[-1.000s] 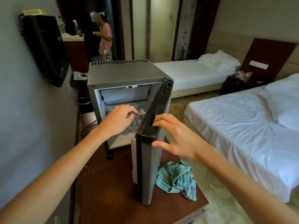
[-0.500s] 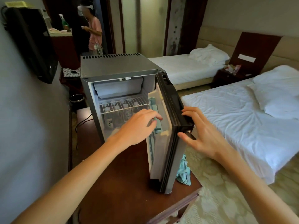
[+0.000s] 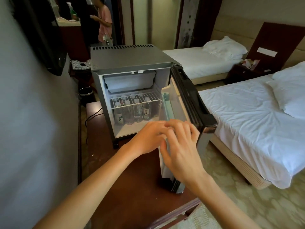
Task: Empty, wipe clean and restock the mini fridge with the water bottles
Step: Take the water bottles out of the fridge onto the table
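In the middle of the frame stood the small grey metal mini fridge [image 3: 125,58] on the dark reddish-brown wooden table [image 3: 132,192], its black-edged door [image 3: 189,103] swung wide open toward the right. Inside, below a white wire shelf [image 3: 135,100], several clear plastic water bottles with white caps [image 3: 133,111] stood upright in rows on the fridge floor, and a pale freezer box [image 3: 130,81] filled the top. Just below centre, in front of the door's inner edge, the left hand [image 3: 148,139] and the right hand [image 3: 179,146] met, fingers loosely spread and overlapping at the tips, gripping nothing; motion blur hid whether they touched the door. A black power cord [image 3: 92,116] trailed over the table at the fridge's left. Two beds with white sheets [image 3: 244,116] filled the right of the frame. At upper left another person in a pink shirt [image 3: 104,19] stood in a dark doorway.
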Motion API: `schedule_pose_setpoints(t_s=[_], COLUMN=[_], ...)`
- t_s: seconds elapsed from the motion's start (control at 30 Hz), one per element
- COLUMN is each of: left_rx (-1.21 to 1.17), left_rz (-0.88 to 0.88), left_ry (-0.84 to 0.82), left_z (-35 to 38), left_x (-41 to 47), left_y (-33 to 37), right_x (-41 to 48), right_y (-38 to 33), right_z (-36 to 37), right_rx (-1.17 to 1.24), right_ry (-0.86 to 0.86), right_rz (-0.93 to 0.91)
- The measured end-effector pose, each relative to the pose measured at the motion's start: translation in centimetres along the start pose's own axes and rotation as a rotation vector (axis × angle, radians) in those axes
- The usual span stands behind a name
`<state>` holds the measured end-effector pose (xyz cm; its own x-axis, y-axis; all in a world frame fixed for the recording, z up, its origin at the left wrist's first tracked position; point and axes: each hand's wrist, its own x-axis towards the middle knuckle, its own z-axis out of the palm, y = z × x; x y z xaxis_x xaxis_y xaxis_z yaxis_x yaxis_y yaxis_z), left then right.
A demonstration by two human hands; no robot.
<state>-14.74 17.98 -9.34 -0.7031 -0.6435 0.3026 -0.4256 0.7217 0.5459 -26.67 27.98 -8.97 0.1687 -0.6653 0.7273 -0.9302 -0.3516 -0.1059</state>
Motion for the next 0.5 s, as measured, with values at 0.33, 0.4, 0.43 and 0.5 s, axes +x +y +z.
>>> schedule_pose_setpoints(t_s=[0.33,0.4,0.43,0.5], left_rx=[-0.045,-0.015,0.001,0.007], left_rz=[-0.374,-0.446,-0.476,-0.537], left_ry=[0.217,0.281,0.311,0.347], left_z=[-3.3,-3.5,-3.5,-3.3], left_x=[-3.8,-3.7,-3.4,-2.6], left_y=[-8.1,-10.4,-11.5,-13.8], right_x=[2.0,2.7,3.1,3.9], right_y=[-1.2,-0.8,-0.5,0.2], right_z=[8.9,11.7,13.2,16.6], right_rx=[0.312,0.353,0.373,0.421], right_ry=[-0.256,-0.262,-0.270,-0.287], right_rz=[0.077,0.148,0.197,0.301])
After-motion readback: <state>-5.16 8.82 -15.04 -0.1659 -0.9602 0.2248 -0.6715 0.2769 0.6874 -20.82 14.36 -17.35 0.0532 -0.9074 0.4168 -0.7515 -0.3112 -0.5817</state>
